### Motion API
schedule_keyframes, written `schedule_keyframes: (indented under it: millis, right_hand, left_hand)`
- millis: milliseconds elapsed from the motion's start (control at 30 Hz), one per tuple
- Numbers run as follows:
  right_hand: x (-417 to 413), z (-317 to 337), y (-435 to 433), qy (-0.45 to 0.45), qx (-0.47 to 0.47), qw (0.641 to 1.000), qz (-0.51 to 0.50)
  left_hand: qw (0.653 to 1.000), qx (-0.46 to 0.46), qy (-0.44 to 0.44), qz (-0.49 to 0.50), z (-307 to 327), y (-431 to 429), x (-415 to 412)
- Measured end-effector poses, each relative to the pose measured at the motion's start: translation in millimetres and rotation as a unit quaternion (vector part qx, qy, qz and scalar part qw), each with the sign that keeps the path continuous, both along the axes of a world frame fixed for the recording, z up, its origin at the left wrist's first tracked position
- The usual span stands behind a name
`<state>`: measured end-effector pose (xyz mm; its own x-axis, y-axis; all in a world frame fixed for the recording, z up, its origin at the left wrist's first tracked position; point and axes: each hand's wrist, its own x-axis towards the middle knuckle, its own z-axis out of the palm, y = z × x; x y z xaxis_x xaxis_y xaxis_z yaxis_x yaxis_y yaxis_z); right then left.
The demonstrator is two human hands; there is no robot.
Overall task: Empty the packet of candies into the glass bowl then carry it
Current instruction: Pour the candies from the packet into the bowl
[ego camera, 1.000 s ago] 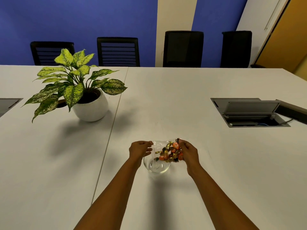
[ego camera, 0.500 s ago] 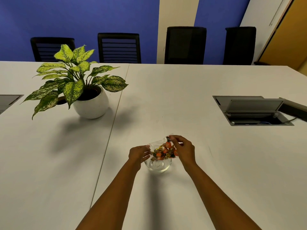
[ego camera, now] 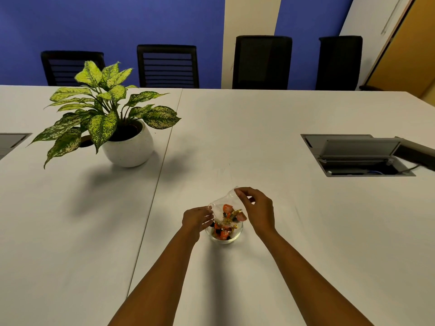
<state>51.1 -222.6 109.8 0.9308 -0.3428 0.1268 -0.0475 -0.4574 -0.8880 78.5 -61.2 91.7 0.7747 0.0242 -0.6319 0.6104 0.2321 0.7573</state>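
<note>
A small glass bowl (ego camera: pixel 235 236) stands on the white table near me, with several orange and gold wrapped candies (ego camera: pixel 221 232) lying in it. Above it hangs a clear plastic packet (ego camera: pixel 223 203), tipped mouth-down, still holding a few candies. My right hand (ego camera: pixel 257 210) pinches the packet's raised upper corner. My left hand (ego camera: pixel 197 218) holds the packet's lower edge at the bowl's left rim.
A potted plant in a white pot (ego camera: pixel 128 147) stands at the left. An open cable box (ego camera: pixel 357 155) is sunk into the table at the right, another hatch (ego camera: pixel 10 142) at the far left. Black chairs (ego camera: pixel 261 62) line the far edge.
The packet has been tipped up over the bowl and candies have dropped into it. My right hand rose with the packet's corner; my left stayed at the rim.
</note>
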Motion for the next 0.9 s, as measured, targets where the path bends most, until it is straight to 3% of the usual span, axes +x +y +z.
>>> schedule_keyframes:
  millis: [200, 533, 733, 900]
  right_hand:
    - [-1.1, 10.1, 8.0, -0.025, -0.077, 0.997, 0.01]
    - [-1.8, 17.6, 13.8, -0.054, -0.126, 0.991, 0.008]
    - [2.6, 12.5, 13.2, -0.052, -0.021, 0.998, -0.031]
    - [2.8, 8.9, 18.6, -0.046, 0.053, 0.994, -0.089]
  left_hand:
    - [1.0, -0.001, -0.005, 0.001, -0.7, 0.7, -1.7]
    - [0.999, -0.031, -0.006, 0.02, -0.4, 1.8, -1.7]
    - [0.991, -0.058, -0.078, 0.095, 12.0, -8.8, -3.5]
    - [0.97, 0.051, -0.201, 0.13, 22.2, -24.7, -6.2]
